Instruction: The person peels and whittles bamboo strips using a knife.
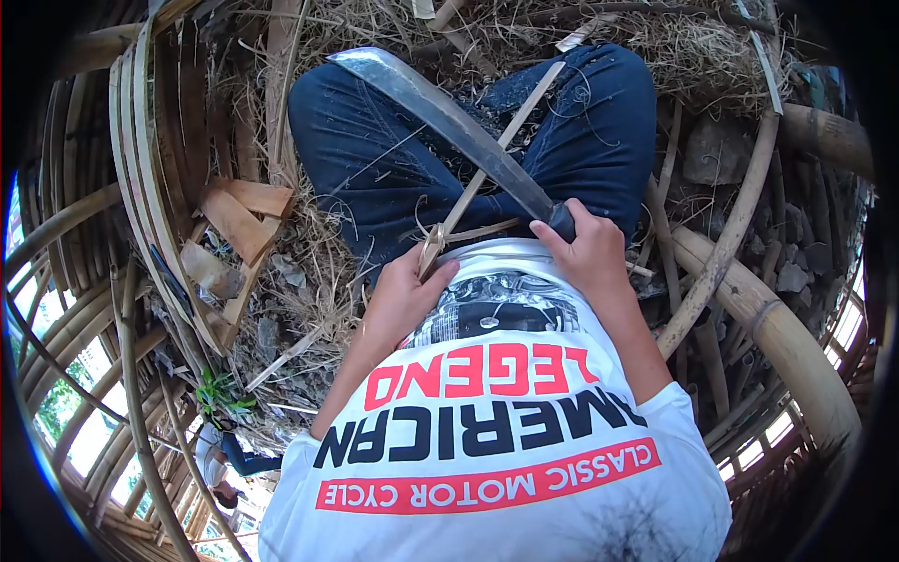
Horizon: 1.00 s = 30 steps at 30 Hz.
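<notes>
My right hand (592, 245) is closed round the dark handle (562, 223) of a machete. Its long, worn blade (440, 117) slants up and left over my lap, the broad tip above my left knee. A narrow split bamboo strip (537, 92) passes under the blade, making a cross with it. The strip's near end reaches my left hand (405, 292), whose fingers are closed on a pale bamboo piece (432, 247) in front of my shirt. Dark trousers (599, 140) with small shavings on them lie beneath both.
Split bamboo strips (140, 178) and wood offcuts (242, 223) lie to the left. Thick bamboo poles (768, 323) run along the right. Straw-like shavings (688, 61) cover ground ahead. Another person (217, 459) is at lower left, beyond a bamboo frame (131, 375).
</notes>
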### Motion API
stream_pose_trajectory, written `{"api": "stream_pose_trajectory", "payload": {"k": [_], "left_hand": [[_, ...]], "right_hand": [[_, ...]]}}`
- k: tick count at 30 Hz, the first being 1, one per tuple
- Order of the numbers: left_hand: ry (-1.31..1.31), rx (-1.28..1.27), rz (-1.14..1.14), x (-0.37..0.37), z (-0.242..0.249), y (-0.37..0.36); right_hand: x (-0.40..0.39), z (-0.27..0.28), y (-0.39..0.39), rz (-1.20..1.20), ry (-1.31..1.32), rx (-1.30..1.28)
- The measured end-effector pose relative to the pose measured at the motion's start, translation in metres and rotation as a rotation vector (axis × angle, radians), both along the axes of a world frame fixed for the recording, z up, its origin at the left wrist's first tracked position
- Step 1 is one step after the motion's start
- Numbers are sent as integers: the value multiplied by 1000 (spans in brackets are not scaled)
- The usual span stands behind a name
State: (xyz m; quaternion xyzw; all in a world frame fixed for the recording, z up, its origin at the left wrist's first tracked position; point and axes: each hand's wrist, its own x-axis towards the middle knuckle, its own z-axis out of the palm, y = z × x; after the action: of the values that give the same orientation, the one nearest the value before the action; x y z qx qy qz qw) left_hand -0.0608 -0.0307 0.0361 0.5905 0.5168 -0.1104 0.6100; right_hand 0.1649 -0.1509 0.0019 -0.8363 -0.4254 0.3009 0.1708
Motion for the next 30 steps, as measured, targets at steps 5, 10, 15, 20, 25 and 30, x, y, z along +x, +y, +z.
{"api": "stream_pose_trajectory", "payload": {"k": [5, 10, 15, 20, 25, 30], "left_hand": [[34, 42, -40, -1, 0, 0], [21, 48, -14, -2, 2, -2], [59, 55, -10, -8, 2, -3], [104, 82, -57, -32, 4, -7], [115, 96, -75, -47, 8, -7], [90, 127, -42, -50, 11, -5]], "right_hand": [[1, 0, 2, 14, -17, 11], [0, -2, 4, -8, -24, 26], [-1, -2, 4, 3, -3, -4], [12, -6, 17, -193, 58, -3], [11, -3, 24, -208, 101, -66], [11, 3, 24, -194, 65, -40]]}}
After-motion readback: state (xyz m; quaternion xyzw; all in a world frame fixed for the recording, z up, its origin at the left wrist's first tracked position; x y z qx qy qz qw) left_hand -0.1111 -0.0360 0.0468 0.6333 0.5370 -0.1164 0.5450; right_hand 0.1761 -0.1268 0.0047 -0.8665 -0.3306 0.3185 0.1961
